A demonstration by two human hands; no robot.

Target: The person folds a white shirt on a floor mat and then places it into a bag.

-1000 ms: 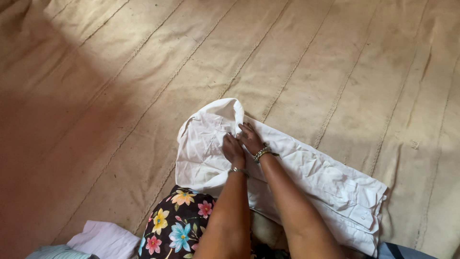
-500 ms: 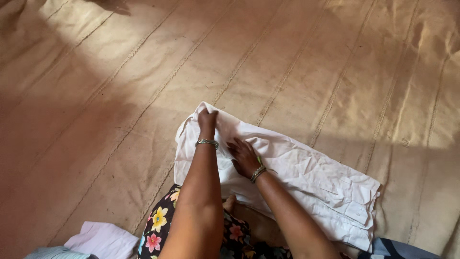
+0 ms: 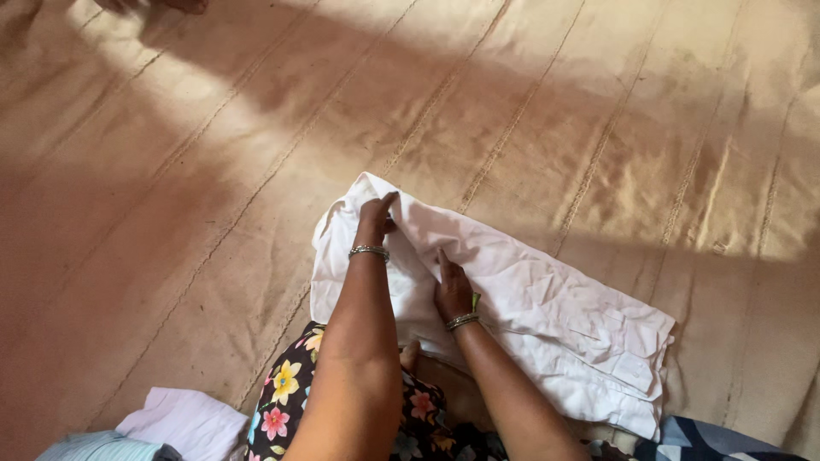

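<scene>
**Mina:** What is the biggest thing there?

**Tov:** The tan mat point(image 3: 555, 111) on the floor. It runs on every way, with long stitched lines. On it, right in front of the person's knees, lies the white shirt point(image 3: 547, 316), folded long and a bit wrinkly.

**Mina:** What are the hands doing?

**Tov:** The left hand point(image 3: 374, 224) is at the far-left end of the shirt. Its fingers are curled and pinching a fold of cloth there. The right hand point(image 3: 453, 290) lies flat near the middle, fingers pressed together, holding the shirt down.

**Mina:** How should the person do this fold well?

**Tov:** Probably keep the flat hand firm so the shirt cannot slide, and bring the pinched end over so the edges line up.

**Mina:** Is there room?

**Tov:** Lots of bare mat ahead and to the left. It is tighter close in: the flowery skirt point(image 3: 290, 410) touches the shirt's near edge, a pale cloth point(image 3: 184, 423) sits at the bottom left, and a blue cloth point(image 3: 709, 444) lies by the shirt's right end.
</scene>
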